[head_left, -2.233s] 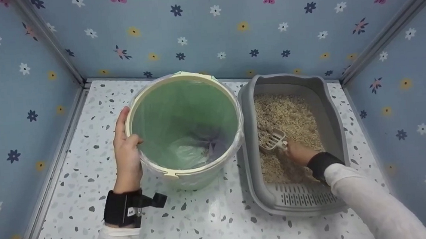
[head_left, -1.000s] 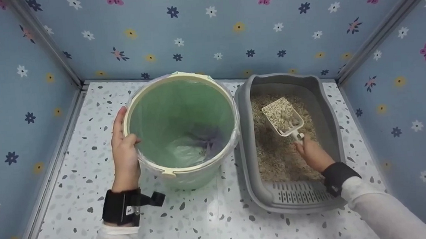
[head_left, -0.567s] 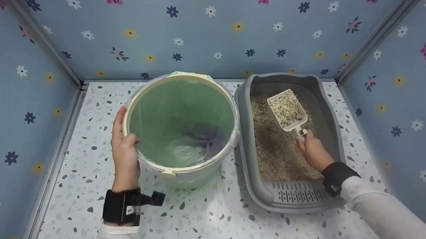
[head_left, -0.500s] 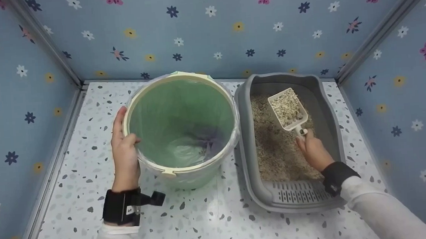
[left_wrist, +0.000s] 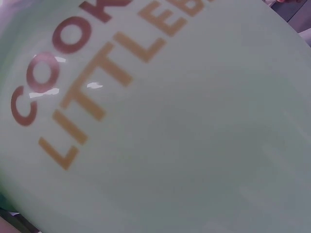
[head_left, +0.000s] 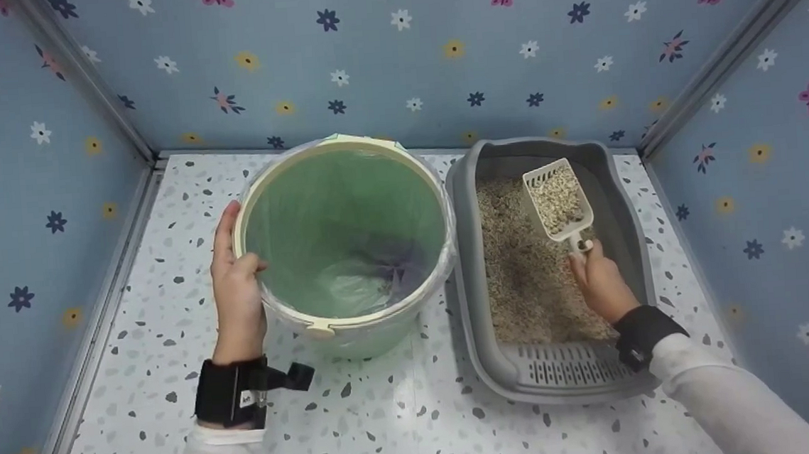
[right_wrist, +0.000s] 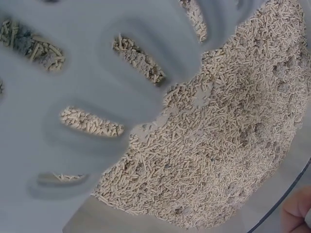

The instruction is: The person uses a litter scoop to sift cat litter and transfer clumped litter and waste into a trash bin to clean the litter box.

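Note:
In the head view my left hand (head_left: 238, 295) grips the cream rim of a green trash bin (head_left: 320, 325), thumb over the rim and fingers along the outside. A clear plastic liner covers the rim, and a purple crumpled patch shows at the bottom inside. Lettering marks the bin's outer wall (left_wrist: 170, 126) in the left wrist view. My right hand (head_left: 602, 288) holds a cream litter scoop (head_left: 577, 238) by its handle, heaped with pale pellets. The scoop is over the grey litter box (head_left: 472, 251). Pellet litter (right_wrist: 218, 141) fills much of the right wrist view, beside a blurred, slotted grey surface.
The bin and box stand side by side on a speckled white floor (head_left: 390, 427). Blue flowered panels (head_left: 407, 56) close in the back and both sides. The box has a perforated front ledge (head_left: 578, 368).
The right hand has brought the scoop up out of the litter, loaded with pellets, then moved it slightly right and toward the back. The left hand and bin stay nearly still.

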Available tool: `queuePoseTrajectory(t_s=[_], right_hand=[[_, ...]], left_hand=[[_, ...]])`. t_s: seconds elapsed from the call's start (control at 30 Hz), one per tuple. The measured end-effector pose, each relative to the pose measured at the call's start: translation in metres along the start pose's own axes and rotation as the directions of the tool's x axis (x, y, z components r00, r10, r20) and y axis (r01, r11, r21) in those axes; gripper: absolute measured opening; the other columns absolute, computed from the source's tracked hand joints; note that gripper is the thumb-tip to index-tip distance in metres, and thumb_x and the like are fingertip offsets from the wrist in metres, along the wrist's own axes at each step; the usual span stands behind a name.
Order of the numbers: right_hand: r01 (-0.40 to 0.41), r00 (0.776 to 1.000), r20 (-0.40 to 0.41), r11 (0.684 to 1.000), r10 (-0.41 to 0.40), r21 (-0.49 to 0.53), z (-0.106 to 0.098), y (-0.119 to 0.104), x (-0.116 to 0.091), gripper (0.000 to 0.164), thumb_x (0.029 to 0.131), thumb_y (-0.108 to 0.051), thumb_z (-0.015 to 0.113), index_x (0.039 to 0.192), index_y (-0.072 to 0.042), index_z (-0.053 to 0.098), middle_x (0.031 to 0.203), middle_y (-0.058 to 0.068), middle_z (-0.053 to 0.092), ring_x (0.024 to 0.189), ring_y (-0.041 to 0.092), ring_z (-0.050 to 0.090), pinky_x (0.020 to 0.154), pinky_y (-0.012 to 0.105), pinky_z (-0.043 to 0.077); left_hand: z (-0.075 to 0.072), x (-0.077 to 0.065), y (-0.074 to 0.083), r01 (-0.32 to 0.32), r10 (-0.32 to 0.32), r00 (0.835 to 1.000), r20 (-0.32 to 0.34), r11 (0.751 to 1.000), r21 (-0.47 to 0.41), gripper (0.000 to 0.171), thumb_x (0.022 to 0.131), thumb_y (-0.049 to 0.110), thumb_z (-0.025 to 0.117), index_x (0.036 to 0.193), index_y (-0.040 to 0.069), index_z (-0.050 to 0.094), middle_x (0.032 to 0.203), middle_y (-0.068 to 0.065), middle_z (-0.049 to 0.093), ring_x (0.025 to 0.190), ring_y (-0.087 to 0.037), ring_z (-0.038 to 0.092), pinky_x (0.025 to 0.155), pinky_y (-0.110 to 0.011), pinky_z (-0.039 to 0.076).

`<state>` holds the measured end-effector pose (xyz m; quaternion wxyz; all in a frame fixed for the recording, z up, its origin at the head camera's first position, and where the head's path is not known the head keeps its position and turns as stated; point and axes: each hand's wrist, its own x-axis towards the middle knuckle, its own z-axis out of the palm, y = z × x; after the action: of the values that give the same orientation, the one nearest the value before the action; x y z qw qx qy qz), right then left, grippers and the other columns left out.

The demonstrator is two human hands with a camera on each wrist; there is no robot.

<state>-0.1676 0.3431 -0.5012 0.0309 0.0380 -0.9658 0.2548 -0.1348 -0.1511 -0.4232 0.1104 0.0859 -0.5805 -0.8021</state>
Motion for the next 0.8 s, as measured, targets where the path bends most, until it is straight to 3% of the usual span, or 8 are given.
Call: queuePoseTrajectory(t_s=[0.27, 0.47, 0.6, 0.8], right_hand=[[-0.001, 1.0, -0.016, 1.0, 0.002, 0.02, 0.002, 0.0006, 0.0003, 0.03, 0.101, -0.023, 0.037, 0.109, 0.006, 0.037, 0.07, 0.008, 0.044, 0.059, 0.028, 0.047, 0.057, 0.043, 0.04], [-0.055, 0.998, 0.005, 0.995, 0.055, 0.079, 0.003, -0.0012, 0.0009, 0.028, 0.102, -0.022, 0.036, 0.107, 0.005, 0.039, 0.072, 0.007, 0.044, 0.061, 0.023, 0.044, 0.058, 0.037, 0.037], [-0.123, 0.991, 0.072, 0.983, 0.114, 0.137, 0.0033, -0.0012, 0.0009, 0.03, 0.102, -0.026, 0.032, 0.105, 0.003, 0.04, 0.071, 0.005, 0.041, 0.057, 0.017, 0.041, 0.055, 0.033, 0.036], [-0.241, 0.957, 0.223, 0.94, 0.188, 0.242, 0.0009, -0.0013, 0.0002, 0.035, 0.102, -0.036, 0.028, 0.096, -0.003, 0.037, 0.062, -0.001, 0.036, 0.045, 0.009, 0.036, 0.044, 0.028, 0.035]], left_hand=[[-0.0006, -0.0003, -0.0013, -0.024, 0.024, 1.0, 0.009, 1.0, -0.004, 0.085, 0.073, -0.017, 0.025, 0.149, 0.02, 0.028, 0.154, 0.003, 0.025, 0.14, -0.018, 0.029, 0.11, -0.044, 0.027], [-0.0002, -0.0004, -0.0011, -0.012, 0.012, 1.0, 0.005, 1.0, -0.005, 0.085, 0.073, -0.017, 0.025, 0.149, 0.021, 0.028, 0.154, 0.003, 0.024, 0.14, -0.019, 0.028, 0.11, -0.044, 0.027], [0.0002, -0.0008, -0.0008, -0.002, 0.002, 1.0, 0.008, 1.0, -0.017, 0.085, 0.073, -0.017, 0.025, 0.149, 0.021, 0.027, 0.155, 0.001, 0.024, 0.14, -0.021, 0.029, 0.11, -0.046, 0.027], [0.0001, -0.0008, -0.0004, -0.002, 0.002, 1.0, 0.011, 1.0, -0.021, 0.085, 0.074, -0.018, 0.025, 0.149, 0.021, 0.028, 0.155, 0.001, 0.023, 0.14, -0.021, 0.028, 0.111, -0.046, 0.027]])
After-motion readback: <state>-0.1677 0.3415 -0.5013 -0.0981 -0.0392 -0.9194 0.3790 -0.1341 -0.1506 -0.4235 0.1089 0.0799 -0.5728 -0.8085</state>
